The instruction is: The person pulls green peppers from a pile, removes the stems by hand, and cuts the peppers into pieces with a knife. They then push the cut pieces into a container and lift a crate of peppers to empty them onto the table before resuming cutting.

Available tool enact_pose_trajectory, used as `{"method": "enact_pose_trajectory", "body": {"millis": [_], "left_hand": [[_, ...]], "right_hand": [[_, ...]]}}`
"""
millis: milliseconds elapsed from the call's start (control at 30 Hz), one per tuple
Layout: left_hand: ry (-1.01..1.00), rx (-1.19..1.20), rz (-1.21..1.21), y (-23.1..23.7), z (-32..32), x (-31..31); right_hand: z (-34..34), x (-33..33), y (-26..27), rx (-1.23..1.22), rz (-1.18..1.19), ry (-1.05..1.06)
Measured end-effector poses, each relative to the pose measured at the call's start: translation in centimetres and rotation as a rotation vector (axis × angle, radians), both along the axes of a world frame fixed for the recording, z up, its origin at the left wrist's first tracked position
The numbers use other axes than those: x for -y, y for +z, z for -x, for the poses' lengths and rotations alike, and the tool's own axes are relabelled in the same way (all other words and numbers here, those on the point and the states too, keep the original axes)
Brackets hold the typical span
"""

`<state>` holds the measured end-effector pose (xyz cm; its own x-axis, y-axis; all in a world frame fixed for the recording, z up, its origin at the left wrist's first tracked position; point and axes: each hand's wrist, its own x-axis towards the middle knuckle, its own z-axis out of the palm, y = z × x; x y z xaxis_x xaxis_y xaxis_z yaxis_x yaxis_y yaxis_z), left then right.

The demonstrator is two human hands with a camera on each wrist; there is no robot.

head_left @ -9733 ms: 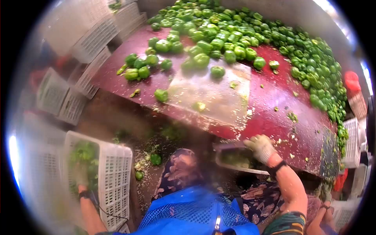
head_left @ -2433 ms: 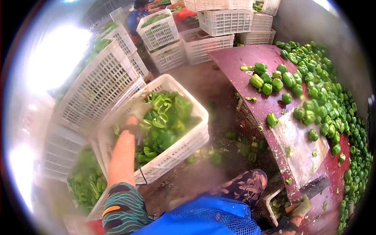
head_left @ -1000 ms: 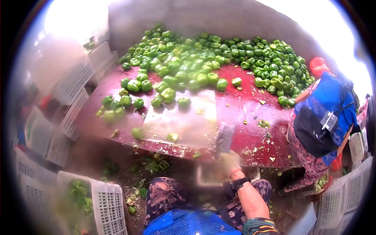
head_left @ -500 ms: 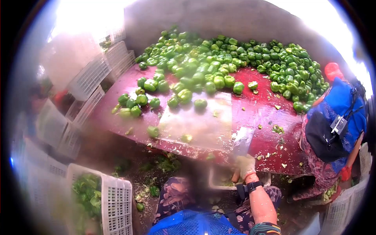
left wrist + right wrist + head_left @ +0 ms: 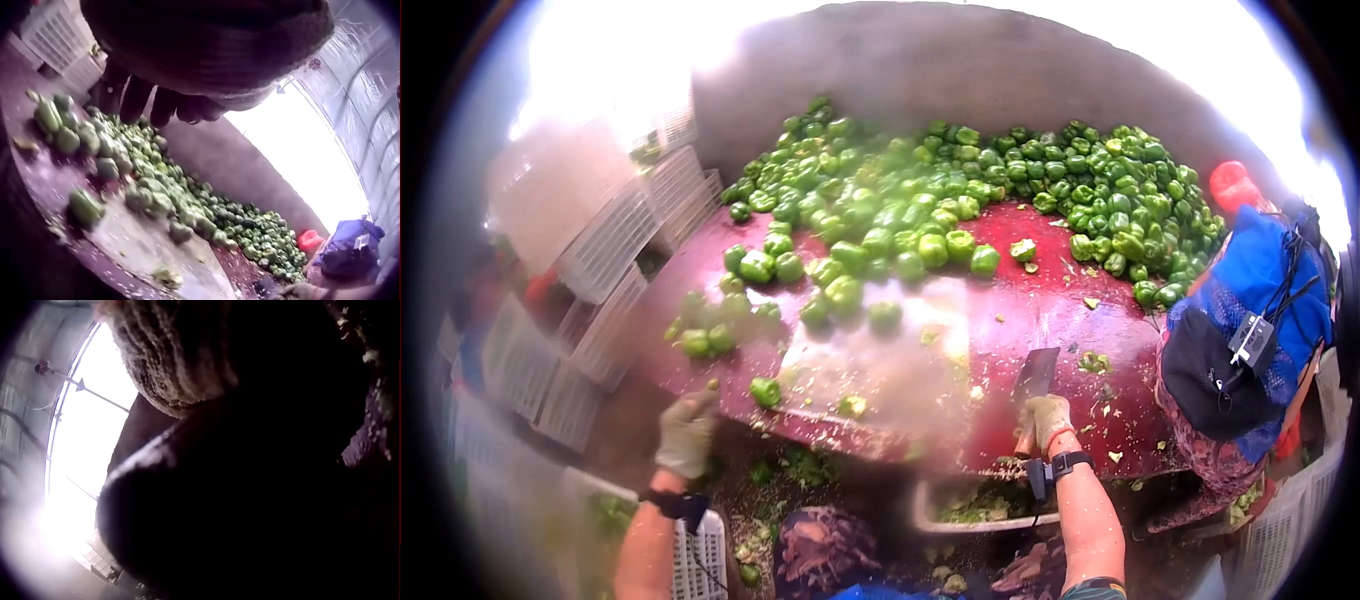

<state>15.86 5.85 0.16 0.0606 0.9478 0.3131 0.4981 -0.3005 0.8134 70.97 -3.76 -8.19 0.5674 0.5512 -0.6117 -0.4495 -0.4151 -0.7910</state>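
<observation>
My gloved right hand [image 5: 1048,415] grips a cleaver [image 5: 1035,375] by its wooden handle, blade pointing away over the red tabletop [image 5: 1090,430]. In the right wrist view, its ribbed glove [image 5: 175,356] shows above a large dark rounded shape. At the table's front left edge hovers my gloved left hand [image 5: 687,435], holding nothing. The left wrist view shows its fingers [image 5: 164,106] hanging loosely apart in front of the peppers. Nearest to it, a single green bell pepper [image 5: 765,391] lies close to the edge, left of a pale cutting sheet [image 5: 880,375] scattered with seeds.
A big heap of green bell peppers [image 5: 1100,190] lies along the back wall. Below the front edge sits a tub [image 5: 920,508] of green scraps. White crates [image 5: 615,245] stand at the left, one [image 5: 700,550] beside my left forearm. Another person [image 5: 1250,320] is at the right.
My left hand, in the crate of cut peppers 2.4 seconds ago, has come up to the table's front left edge. The right hand keeps the cleaver and now reaches slightly farther over the table.
</observation>
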Motion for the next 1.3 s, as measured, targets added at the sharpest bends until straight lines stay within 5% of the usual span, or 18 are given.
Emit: {"method": "enact_pose_trajectory", "body": {"millis": [100,167,233,300,400,500,533,633,767,833,967,1067,1300], "left_hand": [[-0.108,0.043,0.161,-4.8,-9.1,-6.2],[-0.129,-0.037,0.060,-7.4,-15.5,-9.3],[-0.126,-0.464,0.079,-8.2,-20.4,-12.0],[-0.166,-0.553,-0.030,-11.8,-23.5,-14.9],[0.028,-0.665,0.068,-16.6,-26.1,-17.8],[0.140,-0.763,0.172,-17.4,-28.5,-19.5],[0.158,-0.806,0.210,-17.1,-29.4,-19.8],[0.186,-0.848,0.257,-17.1,-31.7,-19.8],[0.223,-1.111,0.373,-17.0,-33.2,-19.8],[0.203,-1.178,0.397,-17.0,-33.4,-19.9],[0.173,-1.198,0.414,-17.7,-32.9,-20.1],[0.153,-1.391,0.493,-18.6,-31.9,-20.5],[0.086,-1.203,0.566,-15.2,-33.8,-20.9]], "right_hand": [[-3.1,-0.4,0.4,0.065,-0.077,0.055],[-6.7,-1.2,-0.9,0.076,-0.045,0.160],[-9.1,-1.9,-0.4,0.113,0.018,0.197],[-11.8,-2.6,-0.3,0.094,0.099,0.284],[-16.6,-3.4,-1.2,0.446,0.353,0.619],[-17.7,-4.8,1.1,1.114,0.683,0.925],[-17.6,-5.5,2.6,1.094,0.726,0.948],[-18.6,-7.9,3.0,1.222,0.657,0.806],[-18.4,-13.5,3.1,0.966,0.230,0.652],[-18.1,-16.7,-0.4,1.151,0.018,0.668],[-17.1,-24.2,-3.0,1.147,0.149,0.823],[-17.6,-28.3,-6.4,1.432,0.200,0.793],[-20.8,-37.7,-7.2,1.493,0.411,0.742]]}}
